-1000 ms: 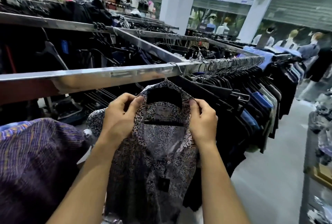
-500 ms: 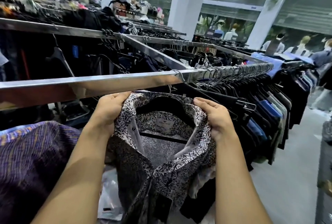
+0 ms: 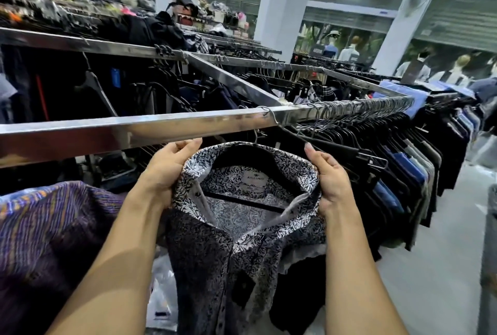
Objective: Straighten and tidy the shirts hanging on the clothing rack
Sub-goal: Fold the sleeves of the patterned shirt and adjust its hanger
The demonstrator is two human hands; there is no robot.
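A dark shirt with a white leaf print [image 3: 215,248] hangs on a black hanger [image 3: 247,153] whose metal hook sits on the steel rack rail [image 3: 161,126]. My left hand [image 3: 168,170] grips the left side of the shirt's collar. My right hand [image 3: 329,178] grips the right side of the collar. The collar is spread wide between both hands, showing the label inside the neck. To the right, a dense row of dark and blue shirts [image 3: 398,173] hangs along the same rail.
A purple striped garment [image 3: 45,240] lies at the lower left. More racks of dark clothing [image 3: 242,84] fill the space behind the rail. A grey floor aisle [image 3: 430,267] runs on the right, with mannequins [image 3: 349,51] at the far back.
My hands moved apart from the front of the collar to its two sides, and the collar has opened wide. The view has shifted closer and slightly down.
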